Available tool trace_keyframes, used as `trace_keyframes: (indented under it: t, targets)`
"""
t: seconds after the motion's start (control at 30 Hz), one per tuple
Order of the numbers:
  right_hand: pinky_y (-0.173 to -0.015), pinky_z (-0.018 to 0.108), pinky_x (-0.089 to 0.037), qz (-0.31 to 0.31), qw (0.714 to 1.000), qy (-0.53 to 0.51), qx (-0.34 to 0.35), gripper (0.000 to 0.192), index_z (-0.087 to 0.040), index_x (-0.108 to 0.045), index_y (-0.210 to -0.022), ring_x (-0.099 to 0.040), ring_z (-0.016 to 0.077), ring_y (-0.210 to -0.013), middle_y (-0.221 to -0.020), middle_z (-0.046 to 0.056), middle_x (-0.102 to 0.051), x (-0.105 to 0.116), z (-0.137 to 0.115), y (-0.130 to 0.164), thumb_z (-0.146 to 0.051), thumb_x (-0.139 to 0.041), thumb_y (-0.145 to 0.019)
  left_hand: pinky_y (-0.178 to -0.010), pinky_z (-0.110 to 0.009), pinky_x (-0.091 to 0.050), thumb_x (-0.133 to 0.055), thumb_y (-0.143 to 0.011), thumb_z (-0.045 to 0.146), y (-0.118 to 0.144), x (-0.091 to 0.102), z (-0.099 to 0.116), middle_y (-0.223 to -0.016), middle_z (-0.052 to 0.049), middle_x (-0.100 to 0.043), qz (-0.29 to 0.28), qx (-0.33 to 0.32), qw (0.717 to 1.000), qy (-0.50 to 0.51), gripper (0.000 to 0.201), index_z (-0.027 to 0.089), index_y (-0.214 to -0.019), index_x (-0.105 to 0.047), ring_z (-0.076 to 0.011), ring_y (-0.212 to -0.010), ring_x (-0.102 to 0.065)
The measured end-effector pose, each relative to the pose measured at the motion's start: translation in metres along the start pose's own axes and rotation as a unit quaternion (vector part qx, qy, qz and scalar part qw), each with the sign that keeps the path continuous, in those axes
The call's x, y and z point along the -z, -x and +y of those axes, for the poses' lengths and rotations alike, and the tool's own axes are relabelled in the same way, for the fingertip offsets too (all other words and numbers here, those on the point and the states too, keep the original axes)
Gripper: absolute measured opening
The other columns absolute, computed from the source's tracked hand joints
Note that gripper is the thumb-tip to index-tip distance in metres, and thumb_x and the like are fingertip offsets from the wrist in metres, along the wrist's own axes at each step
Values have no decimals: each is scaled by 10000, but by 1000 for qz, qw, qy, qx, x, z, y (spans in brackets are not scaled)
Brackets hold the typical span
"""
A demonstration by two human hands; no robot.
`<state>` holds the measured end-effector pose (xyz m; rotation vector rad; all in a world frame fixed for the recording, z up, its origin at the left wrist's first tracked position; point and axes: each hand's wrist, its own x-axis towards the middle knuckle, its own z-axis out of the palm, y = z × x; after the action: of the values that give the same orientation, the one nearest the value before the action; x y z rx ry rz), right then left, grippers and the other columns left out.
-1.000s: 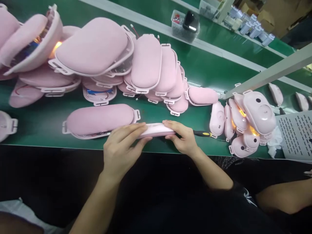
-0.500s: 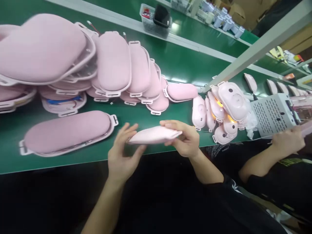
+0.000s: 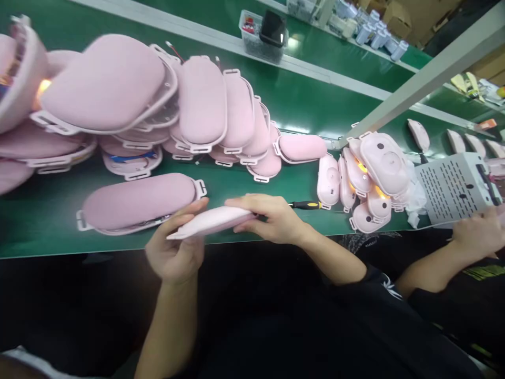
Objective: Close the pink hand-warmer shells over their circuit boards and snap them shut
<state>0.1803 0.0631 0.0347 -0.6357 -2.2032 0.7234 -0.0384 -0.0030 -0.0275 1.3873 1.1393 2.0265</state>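
Note:
I hold a flat pink shell piece edge-on between both hands, just above the near edge of the green belt. My left hand grips its left end from below. My right hand pinches its right end, fingers on top. A long pink cushioned shell lies on the belt right behind my left hand. A yellow-and-black screwdriver lies on the belt just past my right hand.
A big heap of pink cushioned shells fills the belt at the left and middle. A cluster of smaller pink housings with orange lights stands at the right. Another person's hand rests by a grey perforated box. A clear bin sits at the back.
My left hand has closed under the shell's left end after hovering open beside it. The shell has shifted left and tilted, and the camera view has swung slightly.

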Motion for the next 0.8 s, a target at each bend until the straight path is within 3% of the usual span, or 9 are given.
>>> trace_keyframes:
  t: [0.1,0.17,0.27,0.33,0.4,0.5,0.57,0.67,0.8]
  targets:
    - [-1268,308,-627,-39,999,30,-13,293,-213,-822,-1411,-831,204,-1385,-1421,67,-885,-22,1,1,-350,-723,-1172,-1177,-554,-727,-909,-1002,457,-9,31,19,-1544,-23,-818,-89,-50,987,-128,567,432,-1546,-751,-338,-1377,-828]
    - [-1258,316,-633,-60,996,59,-11,275,-232,-841,-1385,-827,210,-1395,-1408,55,-889,-37,-5,-4,-328,-677,-1186,-1112,-483,-750,-934,-987,308,-11,39,30,-1448,-13,-863,-139,-93,960,-224,531,415,-1489,-798,-301,-1284,-866]
    - [-1153,303,-676,-99,989,99,-39,273,-269,-846,-1383,-851,211,-1328,-1402,46,-891,-49,-12,-16,-300,-671,-1175,-921,-385,-771,-881,-1021,214,-6,42,28,-1187,15,-925,-107,-104,956,-251,258,351,-1240,-892,-232,-1028,-910]
    - [-1156,327,-680,-135,985,103,-39,270,-281,-835,-1400,-844,226,-1338,-1426,49,-883,-47,-11,-21,-331,-703,-1169,-856,-396,-775,-865,-1048,299,-2,48,21,-1136,2,-929,-79,-90,965,-234,99,294,-1141,-898,-243,-970,-912]
    - [-1199,353,-673,-157,983,89,-27,293,-291,-820,-1427,-828,232,-1377,-1476,46,-864,-39,-5,-19,-369,-746,-1154,-834,-399,-777,-847,-1062,318,0,56,16,-1131,-4,-930,-83,-69,967,-230,91,273,-1124,-895,-252,-952,-914]
    - [-1214,360,-681,-112,991,64,-22,302,-268,-818,-1429,-832,228,-1385,-1485,55,-860,-31,9,-4,-369,-743,-1154,-938,-378,-767,-863,-1033,234,-1,62,16,-1245,-27,-920,-144,-60,949,-275,280,281,-1309,-870,-259,-1046,-916]
    - [-1183,362,-702,-61,997,50,-12,275,-241,-840,-1379,-851,229,-1348,-1434,69,-881,-35,17,6,-348,-694,-1173,-1002,-362,-744,-887,-1001,182,0,57,17,-1258,-45,-917,-170,-109,930,-306,368,275,-1356,-853,-259,-1078,-912]
    - [-1165,377,-714,-25,997,56,-36,260,-256,-869,-1328,-867,238,-1305,-1375,59,-901,-48,21,12,-317,-679,-1162,-929,-344,-731,-890,-982,155,1,44,13,-1156,-46,-928,-125,-176,919,-331,352,277,-1312,-864,-256,-993,-910]
    - [-1193,363,-691,-24,995,61,-80,265,-258,-887,-1316,-868,240,-1297,-1343,62,-910,-54,19,7,-320,-696,-1144,-868,-361,-713,-854,-1018,219,4,39,8,-1094,-41,-928,-94,-134,917,-365,254,309,-1252,-891,-265,-926,-901]
